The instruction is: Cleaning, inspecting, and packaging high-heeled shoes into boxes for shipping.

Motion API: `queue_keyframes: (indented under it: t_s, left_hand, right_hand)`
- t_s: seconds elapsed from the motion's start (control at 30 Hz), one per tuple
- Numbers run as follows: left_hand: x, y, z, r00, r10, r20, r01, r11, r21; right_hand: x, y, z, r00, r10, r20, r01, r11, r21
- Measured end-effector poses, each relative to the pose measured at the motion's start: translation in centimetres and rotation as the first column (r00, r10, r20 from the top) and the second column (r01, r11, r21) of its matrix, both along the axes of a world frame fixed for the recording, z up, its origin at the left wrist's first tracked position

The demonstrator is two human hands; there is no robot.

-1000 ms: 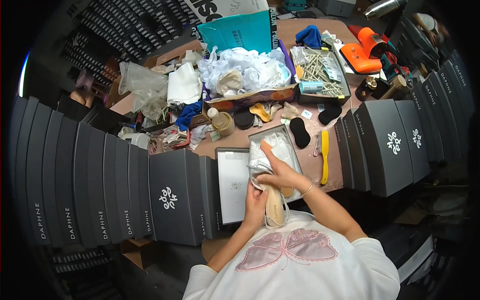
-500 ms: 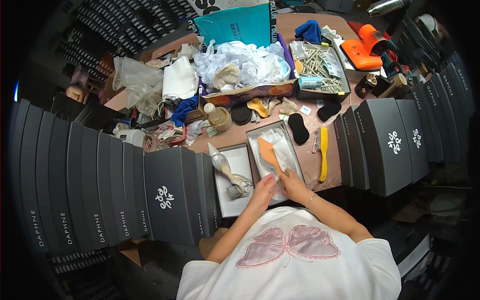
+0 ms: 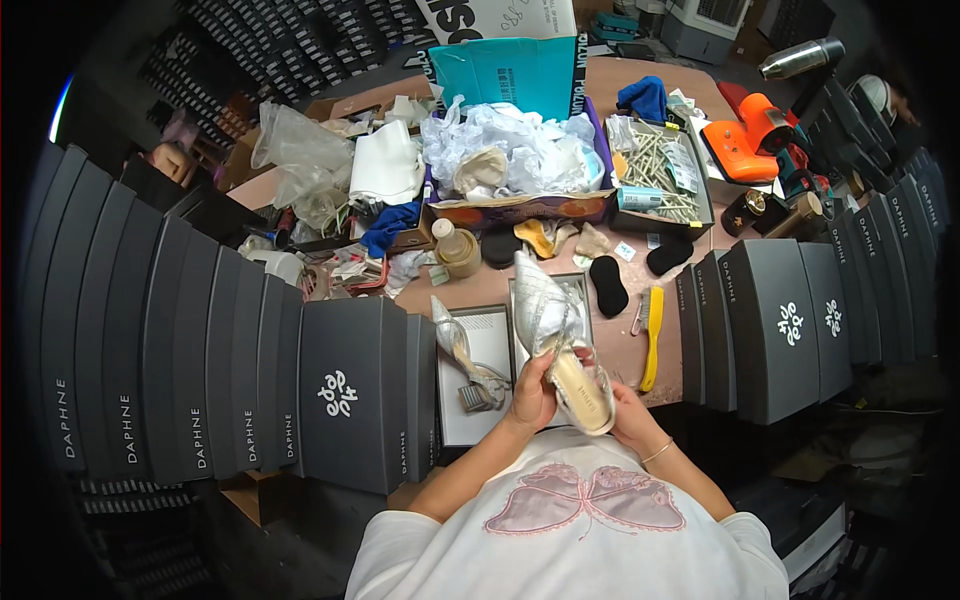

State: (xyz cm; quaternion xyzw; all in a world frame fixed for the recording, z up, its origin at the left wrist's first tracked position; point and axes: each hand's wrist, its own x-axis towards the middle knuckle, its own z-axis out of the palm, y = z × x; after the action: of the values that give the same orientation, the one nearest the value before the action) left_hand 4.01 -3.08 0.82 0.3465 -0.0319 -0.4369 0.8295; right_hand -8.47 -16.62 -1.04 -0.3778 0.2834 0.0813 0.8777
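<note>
Both my hands hold a silver pointed shoe (image 3: 553, 330) with a beige insole over an open shoebox (image 3: 578, 292). My left hand (image 3: 530, 392) grips its left side near the heel. My right hand (image 3: 628, 412) supports the heel end from the right. A second silver shoe (image 3: 460, 352) lies in the white box lid (image 3: 492, 340) to the left, apart from both hands.
Stacks of dark grey shoeboxes (image 3: 330, 390) stand at my left and at my right (image 3: 770, 325). A yellow brush (image 3: 652, 335), black insoles (image 3: 608, 285), a small bottle (image 3: 457, 250), crumpled white paper (image 3: 530, 150) and an orange tool (image 3: 750, 135) crowd the table behind.
The shoe rose from the box into both hands, toe now pointing away. A second shoe came to lie in the left lid.
</note>
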Motion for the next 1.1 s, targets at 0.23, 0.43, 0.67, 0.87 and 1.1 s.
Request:
queue_keyframes:
  t_s: [0.23, 0.43, 0.67, 0.87, 1.1]
  left_hand:
    - [-0.8, 3.1, 0.1, 0.948, -0.205, -0.244, 0.205, 0.978, -0.025]
    - [-0.9, 4.0, 2.3, 0.961, -0.276, -0.004, 0.275, 0.959, 0.072]
    - [-2.1, 4.1, 3.1, 0.957, -0.237, 0.167, 0.207, 0.962, 0.178]
    - [-2.0, 3.7, 3.0, 0.951, -0.235, 0.202, 0.198, 0.962, 0.189]
    - [1.0, 3.2, 2.0, 0.984, -0.071, -0.166, 0.057, 0.995, -0.084]
  right_hand:
    - [5.6, -2.9, 8.6, 0.905, 0.327, 0.274, 0.087, 0.487, -0.869]
    - [7.1, -1.4, 7.8, 0.886, 0.405, 0.224, 0.178, 0.148, -0.973]
    - [8.1, -0.5, 8.8, 0.845, 0.419, 0.332, 0.181, 0.36, -0.915]
    - [9.4, -0.2, 5.9, 0.899, 0.26, 0.352, 0.261, 0.327, -0.908]
    - [8.0, -3.3, 6.8, 0.91, 0.278, 0.306, -0.068, 0.831, -0.552]
